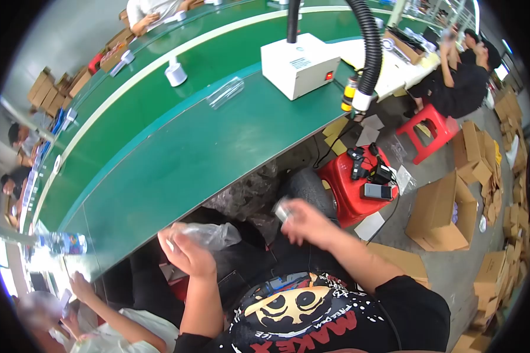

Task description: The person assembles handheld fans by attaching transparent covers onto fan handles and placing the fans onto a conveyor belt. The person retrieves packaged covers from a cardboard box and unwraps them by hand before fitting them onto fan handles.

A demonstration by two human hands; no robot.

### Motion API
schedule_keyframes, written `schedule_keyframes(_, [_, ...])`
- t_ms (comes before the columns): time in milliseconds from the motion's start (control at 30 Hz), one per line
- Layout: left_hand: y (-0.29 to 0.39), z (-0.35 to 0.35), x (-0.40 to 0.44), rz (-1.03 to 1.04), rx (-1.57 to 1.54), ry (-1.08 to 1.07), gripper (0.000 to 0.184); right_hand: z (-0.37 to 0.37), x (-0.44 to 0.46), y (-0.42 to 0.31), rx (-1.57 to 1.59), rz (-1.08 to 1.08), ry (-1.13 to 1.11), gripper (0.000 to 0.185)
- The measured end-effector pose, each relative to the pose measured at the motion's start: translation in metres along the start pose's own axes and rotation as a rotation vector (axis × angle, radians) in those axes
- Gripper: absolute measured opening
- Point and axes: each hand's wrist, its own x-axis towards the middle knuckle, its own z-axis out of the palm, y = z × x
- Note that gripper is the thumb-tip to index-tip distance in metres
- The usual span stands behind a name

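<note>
A clear plastic bag is just beside the near edge of the counter, held in the curled left hand. Off that same edge, the right hand pinches a small, blurred silvery object. A white box stands on the counter.

White machine, red stool, carton

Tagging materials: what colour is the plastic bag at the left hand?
The bag is clear, colourless; see the head view.
</note>
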Motion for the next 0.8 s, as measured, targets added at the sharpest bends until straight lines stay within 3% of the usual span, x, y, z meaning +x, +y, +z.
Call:
schedule_keyframes(67, [-0.010, -0.007, -0.008, 0.230, 0.090, -0.108, 0.032, -0.044, 0.009, -0.021, 0.213, -0.120, 0.251, 0.045])
schedule_keyframes(200, [-0.043, 0.006, -0.035, 0.206, 0.642, -0.620, 0.044, -0.086, 0.007, -0.077, 0.239, -0.318, 0.539, 0.041])
schedule_keyframes(367, [-0.102, 0.012, -0.047, 0.165, 0.695, -0.817, 0.053, -0.087, 0.003, -0.071, 0.101, -0.359, 0.519, 0.040])
schedule_keyframes(467, [-0.109, 0.009, -0.046, -0.361, 0.496, -0.818, 0.047, -0.102, 0.012, -0.044, 0.637, -0.399, 0.459, 0.041])
schedule_keyframes(633, [-0.102, 0.012, -0.042, -0.366, 0.511, -0.876, 0.042, -0.085, 0.020, -0.068, 0.981, -0.374, 0.277, 0.040])
schedule_keyframes(733, [-0.100, 0.008, -0.040, -0.336, 0.628, -1.002, 0.037, -0.083, 0.028, -0.070, 1.091, -0.453, -0.242, 0.047])
schedule_keyframes(800, [-0.099, 0.006, -0.042, -0.339, 0.668, -0.998, 0.036, -0.069, 0.023, -0.070, 0.963, -0.445, -0.237, 0.049])
